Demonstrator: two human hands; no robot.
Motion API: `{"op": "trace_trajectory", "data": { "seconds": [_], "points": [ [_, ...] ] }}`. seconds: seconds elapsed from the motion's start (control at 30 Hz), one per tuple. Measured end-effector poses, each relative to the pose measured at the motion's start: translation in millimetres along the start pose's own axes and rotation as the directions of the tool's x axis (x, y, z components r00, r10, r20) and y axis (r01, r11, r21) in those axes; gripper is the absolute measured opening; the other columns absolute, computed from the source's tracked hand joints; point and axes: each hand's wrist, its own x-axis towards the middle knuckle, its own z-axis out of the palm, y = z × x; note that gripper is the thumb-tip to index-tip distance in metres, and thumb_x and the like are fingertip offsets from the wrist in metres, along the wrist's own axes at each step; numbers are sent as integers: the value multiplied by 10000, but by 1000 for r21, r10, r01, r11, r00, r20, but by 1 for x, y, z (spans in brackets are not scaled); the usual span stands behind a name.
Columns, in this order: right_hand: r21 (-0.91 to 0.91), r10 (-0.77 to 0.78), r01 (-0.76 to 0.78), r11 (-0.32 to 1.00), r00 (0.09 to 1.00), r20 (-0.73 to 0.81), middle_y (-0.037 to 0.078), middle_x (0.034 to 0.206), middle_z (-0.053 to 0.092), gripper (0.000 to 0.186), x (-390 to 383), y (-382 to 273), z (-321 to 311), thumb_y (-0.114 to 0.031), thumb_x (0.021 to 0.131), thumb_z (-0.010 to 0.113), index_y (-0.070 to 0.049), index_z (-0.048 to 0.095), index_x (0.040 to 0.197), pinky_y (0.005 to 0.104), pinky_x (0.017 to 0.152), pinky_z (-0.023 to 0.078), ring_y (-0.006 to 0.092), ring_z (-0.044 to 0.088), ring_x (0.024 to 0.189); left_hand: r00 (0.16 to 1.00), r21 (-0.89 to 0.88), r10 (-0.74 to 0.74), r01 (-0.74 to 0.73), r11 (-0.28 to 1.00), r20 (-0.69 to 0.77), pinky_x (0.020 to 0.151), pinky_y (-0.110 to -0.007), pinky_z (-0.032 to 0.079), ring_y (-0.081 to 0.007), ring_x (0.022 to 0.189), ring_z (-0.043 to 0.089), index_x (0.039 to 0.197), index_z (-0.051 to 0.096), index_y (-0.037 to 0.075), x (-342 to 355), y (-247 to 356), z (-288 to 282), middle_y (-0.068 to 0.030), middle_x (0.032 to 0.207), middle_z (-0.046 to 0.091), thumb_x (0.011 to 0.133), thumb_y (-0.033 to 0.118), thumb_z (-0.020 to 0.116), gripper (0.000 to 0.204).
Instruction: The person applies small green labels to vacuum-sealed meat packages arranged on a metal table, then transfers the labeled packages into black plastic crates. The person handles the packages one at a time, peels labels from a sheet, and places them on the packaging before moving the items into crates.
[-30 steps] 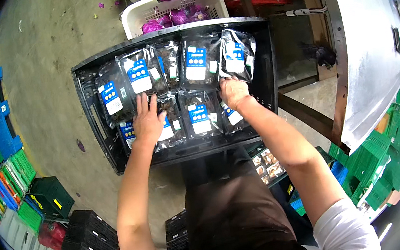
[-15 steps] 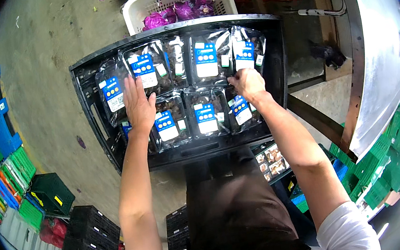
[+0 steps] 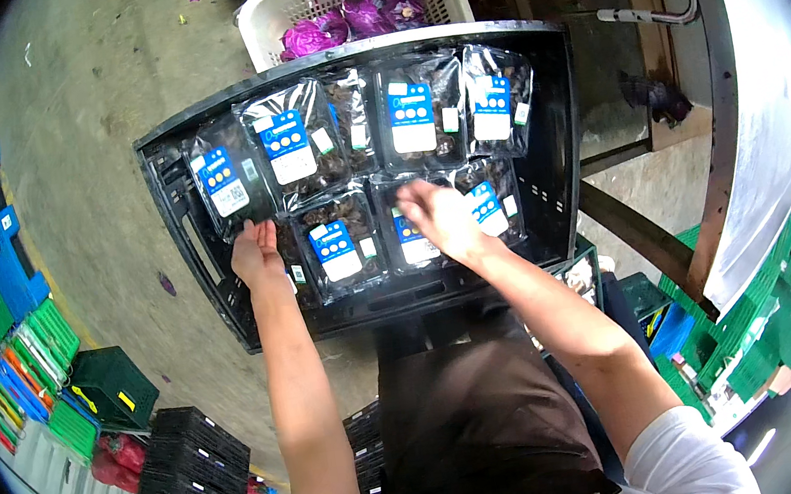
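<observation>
A black crate (image 3: 413, 307) holds several clear-topped plastic packs of dark brown, mushroom-like pieces, with blue-and-white labels, in two rows. At the crate's left side, my left hand (image 3: 257, 253) has its fingers curled and close together at the edge of a front-left pack (image 3: 292, 251); the hand hides part of it. The back-left pack (image 3: 227, 184) lies just beyond its fingertips. My right hand (image 3: 444, 221) hovers over a front-row pack (image 3: 415, 254), covering part of its label. Its fingers are apart, slightly blurred and hold nothing visible.
Beyond the crate stands a white basket (image 3: 255, 31) with purple leaves. A metal-edged surface (image 3: 721, 104) rises on the right. Stacked black crates (image 3: 192, 484) stand at lower left, near a dark green crate (image 3: 114, 386) and blue pallet (image 3: 2, 234). Green crates are at lower right.
My left hand has drawn back from the back-left packs to the crate's front-left. My right hand has moved left and nearer, off the right-hand packs. The packs have shifted slightly.
</observation>
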Motion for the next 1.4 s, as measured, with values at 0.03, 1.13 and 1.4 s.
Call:
{"op": "trace_trajectory", "data": {
  "seconds": [0.03, 1.13, 1.4],
  "points": [
    [16, -22, 22, 1000, 1000, 5, 206, 891, 670, 219, 16, -15, 7, -172, 877, 608, -20, 609, 1035, 421, 749, 517, 350, 661, 848, 999, 4, -30, 30, 1000, 21, 752, -348, 583, -220, 731, 618, 942, 552, -60, 12, 1, 1, -123, 822, 586, 916, 35, 562, 100],
    [-217, -50, -166, 962, 674, -737, 262, 1315, 453, 604, -105, 58, -119, -26, 809, 609, 8, 364, 1360, 449, 1035, 364, 423, 446, 1203, 763, 737, 553, -578, 350, 336, 553, -289, 417, -130, 593, 501, 914, 563, 30, 27, 81, -43, -36, 725, 607, 947, 308, 567, 280],
    [238, 441, -373, 897, 700, -562, 263, 973, 650, 463, -67, 87, -149, -338, 765, 658, 29, 633, 1047, 427, 870, 475, 385, 627, 969, 879, 664, 191, -459, 590, 438, 394, -273, 360, -112, 427, 416, 745, 486, 101, 21, 114, -29, -1, 564, 468, 947, 327, 567, 314]
  ]
}}
